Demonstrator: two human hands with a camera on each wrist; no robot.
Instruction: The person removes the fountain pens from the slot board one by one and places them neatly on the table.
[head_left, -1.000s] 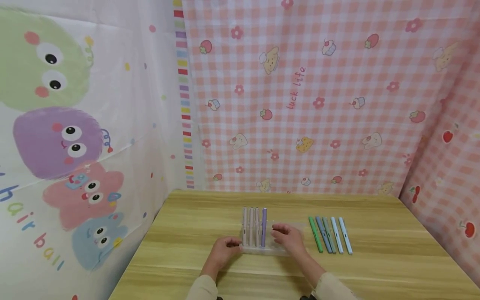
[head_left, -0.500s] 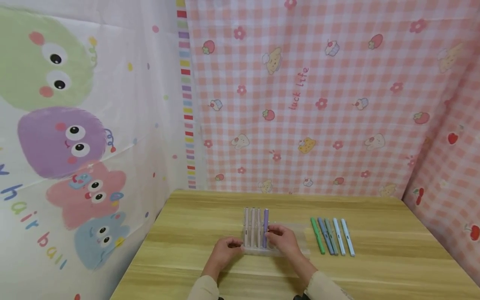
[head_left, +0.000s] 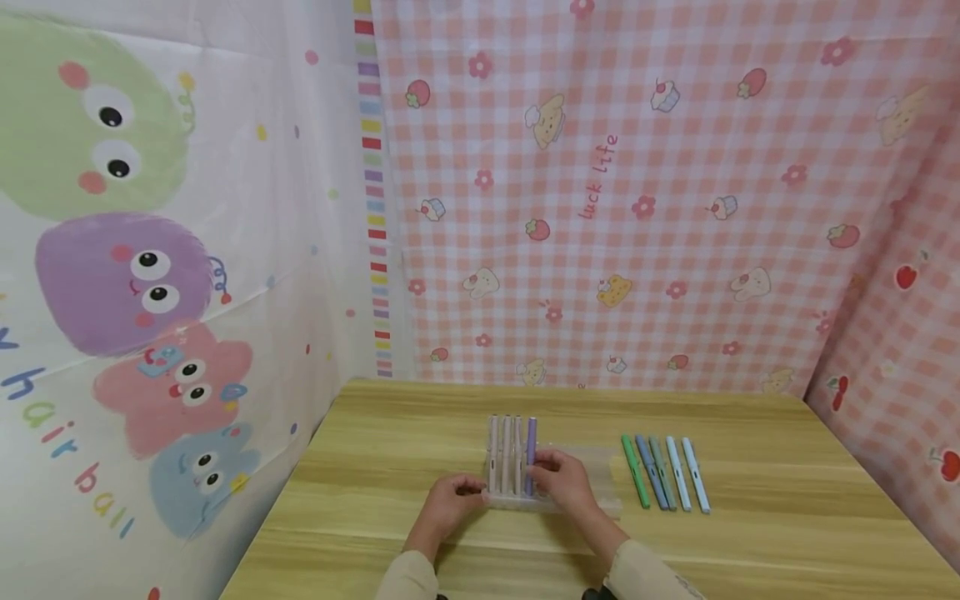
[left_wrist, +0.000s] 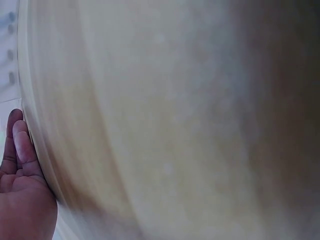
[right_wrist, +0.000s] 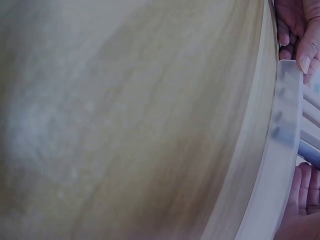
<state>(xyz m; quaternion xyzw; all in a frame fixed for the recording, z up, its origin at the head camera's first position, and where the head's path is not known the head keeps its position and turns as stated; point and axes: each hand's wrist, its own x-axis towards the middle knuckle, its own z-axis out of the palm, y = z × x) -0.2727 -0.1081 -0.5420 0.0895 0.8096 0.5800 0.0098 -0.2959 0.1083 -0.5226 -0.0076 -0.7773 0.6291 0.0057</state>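
A clear plastic pen case point(head_left: 592, 492) lies on the table, with several pale pens point(head_left: 504, 454) side by side in its left part. To their right is a purple pen point(head_left: 532, 437), lined up with them. My left hand point(head_left: 452, 498) holds the case's near left corner; the right wrist view shows its thumb point(right_wrist: 306, 57) on the corner. My right hand point(head_left: 566, 482) is over the case and has its thumb and forefinger at the purple pen's lower half, pinching it. The left wrist view catches only the edge of the left hand point(left_wrist: 27, 195).
Right of the case, a green pen point(head_left: 635, 472), a dark blue pen point(head_left: 651, 472), a grey-green pen point(head_left: 663, 473) and light blue pens point(head_left: 695, 475) lie in a row on the wooden table point(head_left: 375, 450). Printed cloths point(head_left: 675, 150) hang behind and at both sides.
My right hand has moved left from the bare part of the case onto the purple pen. My left hand stays at the case's corner. The view has shifted slightly.
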